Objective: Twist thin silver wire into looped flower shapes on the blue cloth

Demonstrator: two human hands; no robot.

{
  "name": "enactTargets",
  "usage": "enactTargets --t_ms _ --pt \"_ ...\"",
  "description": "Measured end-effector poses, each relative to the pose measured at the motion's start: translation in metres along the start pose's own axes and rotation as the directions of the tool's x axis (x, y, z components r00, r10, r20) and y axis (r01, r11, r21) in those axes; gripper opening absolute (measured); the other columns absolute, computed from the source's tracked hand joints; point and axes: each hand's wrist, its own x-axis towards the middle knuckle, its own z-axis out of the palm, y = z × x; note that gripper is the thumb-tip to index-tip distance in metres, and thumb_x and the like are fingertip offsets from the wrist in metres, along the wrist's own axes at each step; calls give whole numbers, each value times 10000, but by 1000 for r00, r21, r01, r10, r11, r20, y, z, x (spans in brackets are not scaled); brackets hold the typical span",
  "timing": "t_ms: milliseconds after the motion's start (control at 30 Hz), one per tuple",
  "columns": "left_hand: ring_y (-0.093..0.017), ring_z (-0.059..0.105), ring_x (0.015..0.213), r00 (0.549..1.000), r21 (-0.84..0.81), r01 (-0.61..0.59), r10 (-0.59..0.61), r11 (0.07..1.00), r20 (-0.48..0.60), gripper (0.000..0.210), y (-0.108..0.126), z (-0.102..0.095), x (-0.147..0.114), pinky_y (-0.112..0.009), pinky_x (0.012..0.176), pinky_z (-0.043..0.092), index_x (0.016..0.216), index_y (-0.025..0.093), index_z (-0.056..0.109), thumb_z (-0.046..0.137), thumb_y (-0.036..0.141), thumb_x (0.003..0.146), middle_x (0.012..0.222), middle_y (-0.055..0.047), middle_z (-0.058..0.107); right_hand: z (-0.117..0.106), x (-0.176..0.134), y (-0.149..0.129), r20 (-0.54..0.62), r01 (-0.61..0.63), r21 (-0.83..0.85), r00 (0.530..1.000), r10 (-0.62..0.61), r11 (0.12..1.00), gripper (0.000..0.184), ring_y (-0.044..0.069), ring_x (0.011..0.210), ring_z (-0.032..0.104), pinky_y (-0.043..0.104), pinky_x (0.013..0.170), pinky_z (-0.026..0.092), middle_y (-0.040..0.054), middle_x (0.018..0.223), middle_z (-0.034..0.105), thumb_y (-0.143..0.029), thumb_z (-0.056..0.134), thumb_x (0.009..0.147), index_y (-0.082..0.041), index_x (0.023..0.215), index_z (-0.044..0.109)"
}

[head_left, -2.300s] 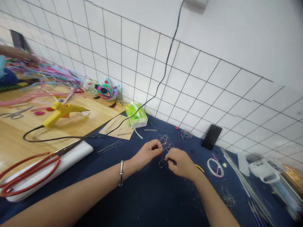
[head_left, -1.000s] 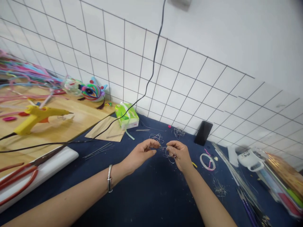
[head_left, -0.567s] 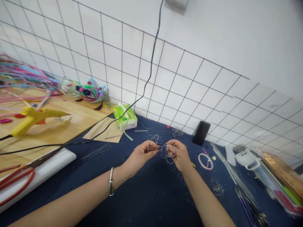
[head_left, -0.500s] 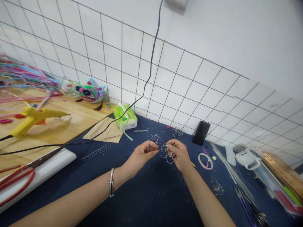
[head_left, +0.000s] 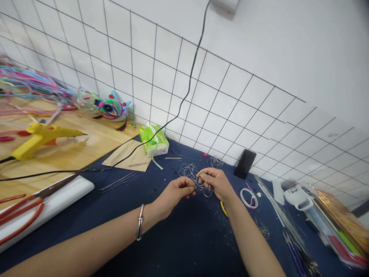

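Nearest me, my left wrist is wearing a silver bangle (head_left: 140, 223); low on my right, a purple-handled tool (head_left: 294, 250) is lying on the dark blue cloth (head_left: 190, 240); low on my left, red-handled scissors (head_left: 27, 215) are resting across a long white bar (head_left: 72, 196). A yellow ring (head_left: 223, 209) is showing beside my right forearm, partly hidden by it.

Farther in, my right hand (head_left: 217, 184) is grasping a small piece of looped thin wire (head_left: 206, 196) between thumb and fingers, just above the cloth; my left hand (head_left: 179, 193) is facing it, thumb and fingertips drawn together just beside the loops, though I cannot tell whether a strand is pinched there.

Just beyond my hands, a tangle of curled wire (head_left: 187, 170) is lying on the cloth; straight wire lengths (head_left: 119, 181) are lying to its left, and a translucent white ring (head_left: 249, 198) is lying right of my forearm.

Farther back, a green tissue pack (head_left: 154, 140) is sitting near the wall and a black phone (head_left: 245, 163) is leaning against it; a black wire grid (head_left: 155, 59) is covering part of the white wall (head_left: 288, 46) behind.
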Motion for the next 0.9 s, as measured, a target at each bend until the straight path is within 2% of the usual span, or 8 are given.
enactTargets --t_ms 167,300,400,500,667,733,800,900 --pt "-118 551 681 998 -69 52 -54 996 -29 183 -2 -1 -1 -238 621 377 828 148 629 651 318 765 751 -29 629 5 9 2 -19 10 114 1000 -8 993 215 56 466 423 196 440 260 -3 668 598 -361 682 759 -159 828 664" --pt "-119 562 700 997 -142 77 -79 987 -6 197 -4 -1 -2 -242 634 380 887 146 650 650 306 773 788 -44 639 7 10 8 -63 21 103 998 -14 994 233 57 467 413 201 446 261 -6 671 593 -381 681 757 -161 830 658" --pt "-115 556 698 993 -149 108 -113 983 -21 222 -6 0 -2 -241 636 382 874 144 637 659 342 774 789 -45 637 6 9 11 -81 40 36 996 -37 999 239 59 471 410 206 452 265 -5 686 599 -395 656 779 -169 856 659" --pt "-99 528 643 988 -109 130 -138 986 -73 251 -7 1 -3 -233 615 378 816 142 598 660 382 772 731 -27 616 4 7 11 -80 80 -115 993 -89 990 244 66 491 414 211 476 304 -8 695 595 -402 618 812 -178 894 669" --pt "-97 524 629 982 -29 101 -104 994 -160 208 -4 5 -5 -212 562 372 839 160 556 670 303 741 711 9 562 2 4 7 -30 152 -411 983 -180 899 261 86 546 461 218 540 376 -7 697 589 -396 553 862 -187 935 693" --pt "-93 513 634 972 -36 79 -85 996 -219 236 -3 7 -6 -206 551 378 888 179 542 678 275 721 742 21 546 2 3 6 -43 155 -435 980 -193 887 270 88 546 468 218 540 386 -4 709 596 -395 541 870 -187 954 690" --pt "-83 489 618 969 -35 74 -80 997 -234 210 -3 9 -8 -199 546 377 871 180 544 666 280 733 726 28 526 3 2 6 -71 146 -419 979 -192 896 274 89 540 467 217 534 392 -1 715 597 -399 539 871 -186 960 685" --pt "-81 491 613 984 -41 118 -122 992 -127 184 -7 11 -10 -196 551 374 799 158 569 626 331 779 695 14 528 5 2 7 -92 150 -377 976 -198 914 271 90 534 460 214 523 394 -2 708 585 -401 540 870 -185 954 681"
